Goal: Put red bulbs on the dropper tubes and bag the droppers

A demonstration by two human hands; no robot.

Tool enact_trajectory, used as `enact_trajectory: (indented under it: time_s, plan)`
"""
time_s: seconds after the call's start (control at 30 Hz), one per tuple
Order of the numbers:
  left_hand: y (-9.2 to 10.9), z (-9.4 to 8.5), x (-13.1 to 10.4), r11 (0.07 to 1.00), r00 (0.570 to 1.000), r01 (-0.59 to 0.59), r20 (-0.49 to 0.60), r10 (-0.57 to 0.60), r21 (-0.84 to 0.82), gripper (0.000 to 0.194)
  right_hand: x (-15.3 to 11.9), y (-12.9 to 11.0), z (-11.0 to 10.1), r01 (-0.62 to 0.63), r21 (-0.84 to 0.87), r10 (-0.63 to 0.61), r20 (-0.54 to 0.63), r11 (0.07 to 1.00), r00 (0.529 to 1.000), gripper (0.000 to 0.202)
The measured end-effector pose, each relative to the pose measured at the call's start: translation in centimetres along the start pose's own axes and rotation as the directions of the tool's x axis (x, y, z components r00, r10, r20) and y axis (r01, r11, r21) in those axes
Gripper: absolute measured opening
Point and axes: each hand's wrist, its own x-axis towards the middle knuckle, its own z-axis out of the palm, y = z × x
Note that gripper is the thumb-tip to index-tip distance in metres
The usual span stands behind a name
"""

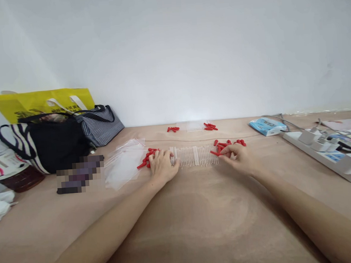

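A row of slim clear tubes (195,156), like dropper pipettes, lies side by side on the table between my hands. At its left end rests my left hand (163,165), fingers bent and apart, thumb beside the outermost tubes; I see nothing held in it. Red rubber bulbs (143,162) lie against its outer side. My right hand (236,157) pinches a single red rubber bulb (215,153) between thumb and fingers, just off the row's right end. Behind that hand is another pile of red bulbs (221,145).
Clear plastic bags (122,167) lie left. Farther back are more tubes (194,126) between small groups of red bulbs (173,129). A black bag (57,141), striped bag (101,126) and drink bottle (12,169) stand left. A blue packet (267,126) and power strip (318,149) sit right.
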Motion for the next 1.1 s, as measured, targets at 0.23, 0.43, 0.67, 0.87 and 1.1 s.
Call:
enact_trajectory:
  time_s: [0.23,0.43,0.67,0.87,1.1]
  plan:
    - [0.2,0.7,3.8,0.997,0.996,0.036,0.074,-0.041,0.073,0.028,-1.3,-2.0,2.0,0.299,0.128,-0.319,0.185,0.946,0.930,0.007]
    - [0.7,1.4,5.6,0.985,0.978,0.056,0.190,-0.087,0.162,0.031,-1.6,-2.3,2.7,0.251,0.070,-0.259,0.127,0.965,0.958,0.026]
    - [1.7,2.0,6.2,0.983,0.973,0.030,0.219,-0.069,0.180,0.019,-1.8,-2.9,3.7,0.318,0.116,-0.333,0.148,0.941,0.931,0.014]
    - [3.0,0.4,5.2,0.993,0.980,-0.061,0.193,0.040,0.103,0.019,-1.9,-2.8,3.9,0.344,0.065,-0.350,0.106,0.937,0.931,0.013]
    - [1.9,-0.9,-0.4,0.885,0.904,-0.407,0.041,0.426,-0.225,0.018,-1.6,-2.3,4.5,0.322,0.054,-0.324,0.015,0.945,0.946,0.022]
